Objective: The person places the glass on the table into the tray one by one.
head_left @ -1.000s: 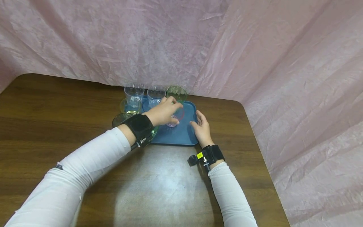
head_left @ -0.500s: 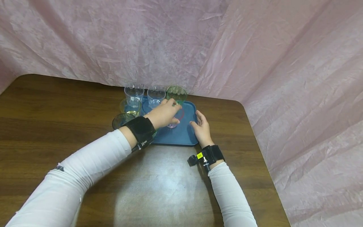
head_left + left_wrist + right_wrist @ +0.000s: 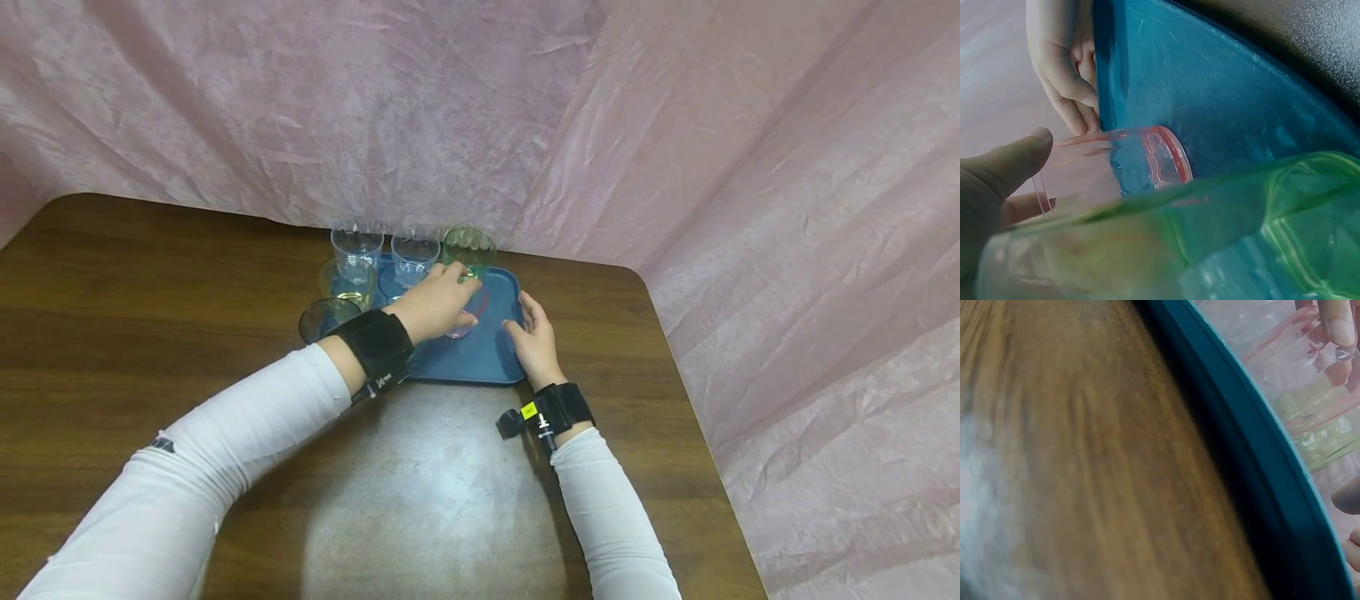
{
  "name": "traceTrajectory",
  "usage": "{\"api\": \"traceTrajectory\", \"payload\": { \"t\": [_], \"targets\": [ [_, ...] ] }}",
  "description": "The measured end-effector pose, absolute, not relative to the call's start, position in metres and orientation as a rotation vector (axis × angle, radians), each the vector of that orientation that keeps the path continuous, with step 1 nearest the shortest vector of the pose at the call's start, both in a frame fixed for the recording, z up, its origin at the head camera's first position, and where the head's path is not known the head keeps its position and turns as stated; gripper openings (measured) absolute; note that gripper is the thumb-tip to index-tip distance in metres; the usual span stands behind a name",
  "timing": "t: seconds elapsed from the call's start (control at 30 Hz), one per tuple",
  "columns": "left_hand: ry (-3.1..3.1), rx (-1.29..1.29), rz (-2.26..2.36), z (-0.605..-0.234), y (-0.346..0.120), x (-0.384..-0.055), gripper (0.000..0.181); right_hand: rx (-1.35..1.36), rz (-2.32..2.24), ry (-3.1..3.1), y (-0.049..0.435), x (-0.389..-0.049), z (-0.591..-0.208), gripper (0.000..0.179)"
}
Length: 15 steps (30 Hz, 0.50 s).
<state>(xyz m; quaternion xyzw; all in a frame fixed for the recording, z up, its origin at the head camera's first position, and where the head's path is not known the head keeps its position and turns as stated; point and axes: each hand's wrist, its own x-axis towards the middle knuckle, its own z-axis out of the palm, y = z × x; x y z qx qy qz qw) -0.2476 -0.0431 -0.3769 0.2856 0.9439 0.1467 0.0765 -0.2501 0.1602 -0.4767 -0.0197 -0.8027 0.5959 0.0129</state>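
My left hand (image 3: pixel 433 304) grips a see-through pink cup (image 3: pixel 1150 159) around its rim, thumb on one side and fingers on the other. The cup's base appears at or just above the blue tray (image 3: pixel 480 365); I cannot tell if it touches. My right hand (image 3: pixel 537 342) lies at the tray's right edge, fingers along the outside and thumb over the rim. Close to the left wrist is a green cup (image 3: pixel 1297 219), mostly hidden by that arm in the head view. Another green cup (image 3: pixel 468 248) stands behind the left hand.
Clear cups (image 3: pixel 357 244) stand along the back left, with a yellow cup (image 3: pixel 349 287) and a dark grey cup (image 3: pixel 326 317) nearer. A pink curtain (image 3: pixel 480 108) hangs right behind the wooden table (image 3: pixel 187 275).
My left hand and wrist have shifted very slightly toward me and to the right, along with the pink cup. The right hand holds its place at the tray edge.
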Motion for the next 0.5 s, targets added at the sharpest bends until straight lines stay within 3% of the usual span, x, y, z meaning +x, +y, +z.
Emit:
{"api": "traceTrajectory", "payload": {
  "t": [0.2, 0.5],
  "targets": [
    [2.832, 0.832, 0.479, -0.381, -0.044, -0.250, 0.065, -0.034, 1.879, -2.521, 0.157, -0.246, -0.465, 0.060],
    [2.829, 0.789, 0.526, -0.375, -0.059, -0.247, 0.066, 0.016, 1.912, -2.562, 0.176, -0.258, -0.476, 0.057]
  ]
}}
